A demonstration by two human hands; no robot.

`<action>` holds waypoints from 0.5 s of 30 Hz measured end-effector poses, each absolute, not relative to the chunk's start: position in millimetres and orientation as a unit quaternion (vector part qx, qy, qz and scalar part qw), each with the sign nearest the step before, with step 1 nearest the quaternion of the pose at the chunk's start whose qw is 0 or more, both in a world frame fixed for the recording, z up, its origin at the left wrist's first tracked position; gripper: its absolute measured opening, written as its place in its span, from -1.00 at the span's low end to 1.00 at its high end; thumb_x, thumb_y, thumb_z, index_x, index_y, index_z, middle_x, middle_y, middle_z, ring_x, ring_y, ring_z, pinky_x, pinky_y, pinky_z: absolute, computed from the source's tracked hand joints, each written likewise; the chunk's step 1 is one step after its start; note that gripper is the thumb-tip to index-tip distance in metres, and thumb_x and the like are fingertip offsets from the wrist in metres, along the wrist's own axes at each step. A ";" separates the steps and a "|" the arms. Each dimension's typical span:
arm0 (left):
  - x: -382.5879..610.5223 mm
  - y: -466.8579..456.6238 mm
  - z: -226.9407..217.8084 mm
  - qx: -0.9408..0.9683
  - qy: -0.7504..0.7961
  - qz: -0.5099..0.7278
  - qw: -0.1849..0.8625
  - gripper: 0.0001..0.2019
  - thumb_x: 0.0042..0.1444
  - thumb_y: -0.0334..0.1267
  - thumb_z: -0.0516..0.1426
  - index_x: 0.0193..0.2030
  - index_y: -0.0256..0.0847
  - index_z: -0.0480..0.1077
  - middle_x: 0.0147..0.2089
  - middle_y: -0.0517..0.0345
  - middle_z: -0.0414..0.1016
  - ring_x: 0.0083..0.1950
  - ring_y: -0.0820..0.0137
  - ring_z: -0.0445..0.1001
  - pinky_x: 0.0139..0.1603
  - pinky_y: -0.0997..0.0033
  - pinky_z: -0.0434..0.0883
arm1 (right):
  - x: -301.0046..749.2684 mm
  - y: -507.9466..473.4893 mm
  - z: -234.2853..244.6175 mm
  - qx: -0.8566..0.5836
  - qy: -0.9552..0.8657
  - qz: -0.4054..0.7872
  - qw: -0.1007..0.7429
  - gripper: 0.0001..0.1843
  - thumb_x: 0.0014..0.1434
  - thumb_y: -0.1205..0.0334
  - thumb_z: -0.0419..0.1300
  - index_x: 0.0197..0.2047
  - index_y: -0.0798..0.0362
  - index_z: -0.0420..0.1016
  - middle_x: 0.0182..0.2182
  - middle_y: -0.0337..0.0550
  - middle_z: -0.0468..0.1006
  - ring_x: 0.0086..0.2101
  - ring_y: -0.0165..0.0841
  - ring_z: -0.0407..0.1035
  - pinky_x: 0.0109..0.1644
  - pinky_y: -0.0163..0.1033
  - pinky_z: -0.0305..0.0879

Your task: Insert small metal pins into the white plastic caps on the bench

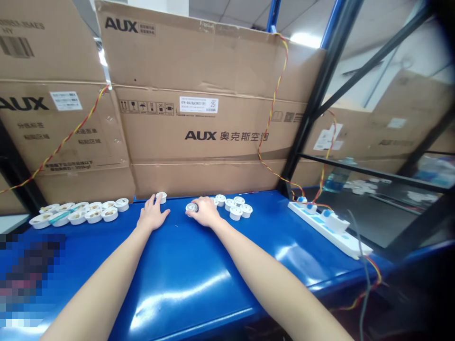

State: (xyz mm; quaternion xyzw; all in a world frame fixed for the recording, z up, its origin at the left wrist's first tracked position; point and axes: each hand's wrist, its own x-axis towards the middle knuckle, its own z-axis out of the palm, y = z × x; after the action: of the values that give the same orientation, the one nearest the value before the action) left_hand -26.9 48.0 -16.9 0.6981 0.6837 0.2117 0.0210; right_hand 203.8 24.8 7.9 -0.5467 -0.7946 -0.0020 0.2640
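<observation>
1. Blue and glossy is the tabletop (185, 258) that I watch from my distant place, and cardboard boxes (159, 137) stand upright behind it.

2. On the left side, near the boxes, I see two rows of white cups (77, 217) with some brownish matter inside. A teal strip (64, 214) seems to lie across some of them; I cannot tell exactly what it is.

3. My left hand (152, 215) has its fingers spread and the thumb apart. The fingertips are at a single white cup (162, 197) close to the cardboard, but I cannot tell if they press on it.

4. My right hand (207, 211) pinches a grey-topped cup (192, 207) between thumb and fingers, on the tabletop.

5. To the right of this hand there is a loose group of white cups (235, 212); one is partly hidden behind the hand.

6. By my judgement, the work is in its middle: the left rows look put in order, while two cups at the hands and the loose group look not yet arranged.
</observation>
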 end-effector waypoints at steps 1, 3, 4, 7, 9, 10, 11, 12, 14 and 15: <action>-26.9 50.9 -16.7 0.696 0.687 0.208 0.018 -0.30 0.12 0.05 0.04 0.37 -0.06 -0.05 0.43 -0.12 -0.12 0.40 -0.03 -0.06 0.24 -0.08 0.12 | 203.9 24.4 8.4 -0.549 -0.794 -0.001 0.262 -0.45 0.03 -0.20 0.22 -0.09 0.06 0.51 -0.15 -0.01 0.50 -0.07 -0.17 0.30 0.05 -0.14 0.11; -27.6 57.5 -16.3 0.693 0.689 0.210 0.013 -0.32 0.13 0.05 0.04 0.36 -0.04 -0.02 0.43 -0.15 -0.10 0.39 -0.05 -0.05 0.23 -0.11 0.12 | 204.1 24.1 8.5 -0.556 -0.788 0.001 0.263 -0.41 -0.02 -0.26 0.22 -0.12 0.06 0.50 -0.17 -0.02 0.49 -0.10 -0.18 0.30 0.01 -0.15 0.13; -28.4 60.9 -16.1 0.693 0.688 0.216 0.010 -0.35 0.13 0.04 0.05 0.34 -0.03 0.02 0.42 -0.15 -0.07 0.39 -0.05 -0.03 0.21 -0.11 0.13 | 204.1 24.1 8.1 -0.561 -0.784 0.000 0.265 -0.40 -0.03 -0.28 0.22 -0.13 0.07 0.50 -0.17 -0.01 0.49 -0.11 -0.18 0.30 0.01 -0.15 0.13; -32.2 68.6 -15.6 0.707 0.659 0.257 0.006 -0.49 0.12 -0.04 0.08 0.21 -0.04 0.17 0.32 -0.13 0.15 0.31 -0.02 0.14 0.15 -0.04 0.21 | 204.6 24.8 6.3 -0.575 -0.773 -0.012 0.270 -0.42 -0.02 -0.26 0.22 -0.15 0.08 0.50 -0.18 0.00 0.48 -0.11 -0.17 0.29 0.02 -0.13 0.11; -34.8 69.1 -14.6 0.718 0.631 0.293 0.028 -0.62 0.12 -0.09 0.08 0.07 -0.07 0.24 0.14 -0.06 0.39 0.14 0.07 0.35 0.04 0.10 0.30 | 205.7 25.4 6.0 -0.579 -0.769 -0.018 0.270 -0.49 0.03 -0.18 0.21 -0.15 0.08 0.51 -0.18 0.00 0.50 -0.09 -0.16 0.29 0.06 -0.11 0.09; -35.7 67.3 -13.8 0.722 0.618 0.307 0.046 -0.67 0.12 -0.09 0.08 0.01 -0.08 0.25 0.01 0.00 0.47 0.03 0.13 0.43 -0.03 0.18 0.34 | 206.4 25.4 6.6 -0.582 -0.768 -0.019 0.268 -0.53 0.05 -0.12 0.21 -0.15 0.08 0.51 -0.18 0.00 0.50 -0.08 -0.15 0.29 0.08 -0.09 0.07; -36.3 64.2 -12.8 0.727 0.605 0.319 0.066 -0.71 0.11 -0.09 0.08 -0.04 -0.08 0.25 -0.10 0.06 0.51 -0.08 0.19 0.47 -0.10 0.25 0.36 | 207.2 25.1 8.1 -0.585 -0.765 -0.024 0.269 -0.56 0.05 -0.07 0.22 -0.14 0.09 0.52 -0.18 0.01 0.51 -0.06 -0.13 0.28 0.11 -0.07 0.06; -36.5 59.9 -11.5 0.732 0.590 0.330 0.083 -0.72 0.10 -0.08 0.09 -0.07 -0.08 0.25 -0.19 0.12 0.52 -0.17 0.24 0.49 -0.16 0.30 0.36 | 207.8 24.2 10.4 -0.586 -0.761 -0.035 0.277 -0.57 0.05 -0.02 0.23 -0.11 0.11 0.51 -0.15 0.03 0.51 -0.02 -0.10 0.26 0.14 -0.05 0.03; -35.8 48.9 -8.6 0.753 0.545 0.349 0.114 -0.70 0.04 -0.08 0.15 -0.12 -0.08 0.25 -0.23 0.21 0.52 -0.23 0.31 0.50 -0.20 0.37 0.37 | 208.0 20.9 17.0 -0.573 -0.757 -0.072 0.306 -0.55 0.04 0.07 0.25 -0.03 0.13 0.48 -0.06 0.07 0.48 0.08 -0.04 0.18 0.20 0.01 -0.04; -35.2 43.1 -7.2 0.766 0.520 0.354 0.131 -0.68 0.01 -0.10 0.18 -0.11 -0.07 0.25 -0.21 0.23 0.52 -0.21 0.32 0.50 -0.17 0.39 0.37 | 207.2 18.4 20.7 -0.554 -0.764 -0.088 0.321 -0.55 0.05 0.10 0.25 -0.01 0.12 0.47 -0.03 0.07 0.46 0.10 -0.04 0.15 0.20 0.01 -0.05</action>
State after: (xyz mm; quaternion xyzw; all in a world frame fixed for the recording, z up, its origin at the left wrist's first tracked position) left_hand -35.2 43.1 -7.2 0.7661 0.5200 0.3544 0.1309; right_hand 207.2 18.4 20.7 -0.5536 -0.7635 -0.0879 0.3207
